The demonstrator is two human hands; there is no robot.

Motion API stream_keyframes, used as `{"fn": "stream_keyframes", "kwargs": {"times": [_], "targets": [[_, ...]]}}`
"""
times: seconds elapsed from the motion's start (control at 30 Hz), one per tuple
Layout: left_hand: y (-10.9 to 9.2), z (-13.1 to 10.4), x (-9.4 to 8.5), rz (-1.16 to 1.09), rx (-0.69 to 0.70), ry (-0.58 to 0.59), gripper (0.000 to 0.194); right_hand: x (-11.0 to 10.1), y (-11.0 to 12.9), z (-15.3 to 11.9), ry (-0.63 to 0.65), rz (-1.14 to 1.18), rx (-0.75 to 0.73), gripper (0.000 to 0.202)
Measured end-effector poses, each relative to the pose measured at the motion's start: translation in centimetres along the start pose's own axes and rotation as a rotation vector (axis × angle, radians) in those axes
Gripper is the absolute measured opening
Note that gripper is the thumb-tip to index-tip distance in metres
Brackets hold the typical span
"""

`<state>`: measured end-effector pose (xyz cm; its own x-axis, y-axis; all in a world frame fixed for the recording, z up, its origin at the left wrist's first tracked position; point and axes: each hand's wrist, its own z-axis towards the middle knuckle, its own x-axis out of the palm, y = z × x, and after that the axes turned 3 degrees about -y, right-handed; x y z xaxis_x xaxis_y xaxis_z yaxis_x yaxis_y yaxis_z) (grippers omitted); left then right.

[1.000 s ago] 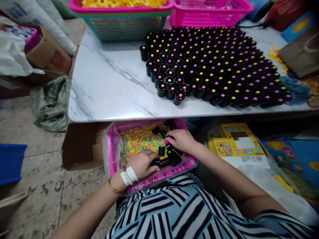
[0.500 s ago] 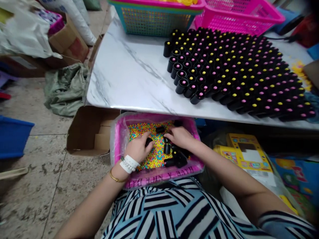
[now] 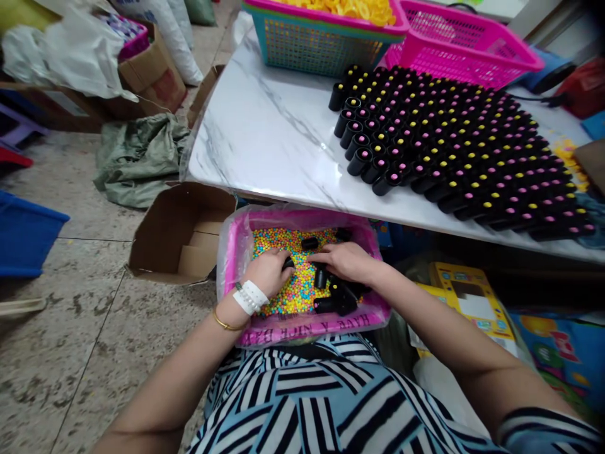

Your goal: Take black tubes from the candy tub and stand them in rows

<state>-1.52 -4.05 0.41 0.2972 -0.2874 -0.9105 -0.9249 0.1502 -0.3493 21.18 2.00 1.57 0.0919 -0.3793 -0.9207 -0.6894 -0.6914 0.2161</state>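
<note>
A pink basket (image 3: pixel 302 331) lined with clear plastic sits at my lap, holding small multicoloured beads (image 3: pixel 297 296). In its left half my left hand (image 3: pixel 268 272) is closed around a small black cylinder (image 3: pixel 287 262), partly hidden by the fingers. My right hand (image 3: pixel 347 260) lies palm down over the right half, index finger stretched out to the left above the beads. Just below that hand lie several black cylinders (image 3: pixel 334 304), some with a yellow or pink bead at the end. Another black cylinder (image 3: pixel 310 243) rests near the far wall. The right palm's underside is hidden.
Rows of upright black cylinders with pink and yellow beads (image 3: pixel 449 148) cover the right of the marbled table (image 3: pixel 265 139). Behind them stand a basket of yellow pieces (image 3: pixel 321 47) and a pink basket (image 3: pixel 467 44). An open cardboard box (image 3: pixel 184 233) is on the floor at left.
The view has shifted a little, so the scene sits further right. My left hand still grips its cylinder; my right index finger now reaches out straighter over the beads.
</note>
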Motion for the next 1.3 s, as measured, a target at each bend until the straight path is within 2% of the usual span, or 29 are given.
{"fn": "stream_keyframes", "kwargs": {"times": [0.1, 0.23, 0.27, 0.33, 0.4, 0.43, 0.47, 0.53, 0.63, 0.7, 0.77, 0.9, 0.97, 1.07, 1.2, 1.3], "targets": [[0.1, -0.1, 0.0, -0.007, -0.005, -0.008, 0.030, 0.2, -0.1, -0.1, 0.000, 0.022, 0.108, 0.038], [0.1, -0.5, -0.1, 0.000, 0.003, -0.016, 0.032, 0.3, 0.1, -0.2, -0.069, 0.237, 0.062, 0.033], [0.1, -0.6, -0.1, -0.006, 0.003, -0.020, 0.031, 0.3, 0.4, -0.2, -0.102, 0.267, 0.106, 0.033], [0.1, -0.8, -0.2, -0.025, -0.001, -0.027, 0.029, 0.4, 1.3, 0.0, -0.149, 0.222, 0.309, 0.043], [0.2, -0.8, -0.2, -0.040, -0.003, -0.035, 0.027, 0.5, 2.5, 0.4, -0.129, 0.098, 0.489, 0.058], [0.2, -0.9, -0.1, -0.045, -0.002, -0.039, 0.026, 0.6, 3.1, 0.6, -0.099, 0.045, 0.504, 0.058], [0.3, -0.9, -0.1, -0.048, 0.000, -0.041, 0.026, 0.7, 3.7, 0.7, -0.072, 0.012, 0.464, 0.052], [0.4, -0.8, 0.1, -0.047, 0.007, -0.040, 0.026, 0.9, 4.4, 1.0, -0.058, -0.013, 0.289, 0.035], [0.4, -0.8, 0.3, -0.024, 0.024, -0.042, 0.028, 0.9, 4.3, 1.0, -0.100, -0.035, 0.047, 0.038], [0.4, -0.9, 0.4, 0.002, 0.031, -0.040, 0.028, 1.0, 3.8, 0.9, -0.126, -0.075, -0.015, 0.036], [0.3, -1.0, 0.4, 0.027, 0.038, -0.034, 0.025, 1.2, 3.5, 0.9, -0.148, -0.151, -0.033, 0.026], [0.3, -0.9, 0.4, 0.031, 0.057, -0.026, 0.020, 1.6, 4.1, 0.9, -0.130, -0.183, -0.136, 0.022], [0.3, -0.9, 0.3, 0.015, 0.061, -0.024, 0.019, 1.7, 4.5, 0.6, -0.150, -0.032, -0.190, 0.017], [0.3, -0.8, 0.2, -0.049, 0.063, -0.049, 0.020, 1.4, 4.2, -0.5, -0.242, 0.402, -0.204, 0.030], [0.4, -0.7, 0.1, -0.200, 0.091, -0.088, 0.022, 1.0, 2.8, -2.3, -0.248, 1.025, -0.080, 0.031], [0.4, -0.4, 0.0, -0.267, 0.110, -0.099, 0.025, 1.1, 2.2, -3.1, -0.207, 1.304, 0.022, 0.034]]}}
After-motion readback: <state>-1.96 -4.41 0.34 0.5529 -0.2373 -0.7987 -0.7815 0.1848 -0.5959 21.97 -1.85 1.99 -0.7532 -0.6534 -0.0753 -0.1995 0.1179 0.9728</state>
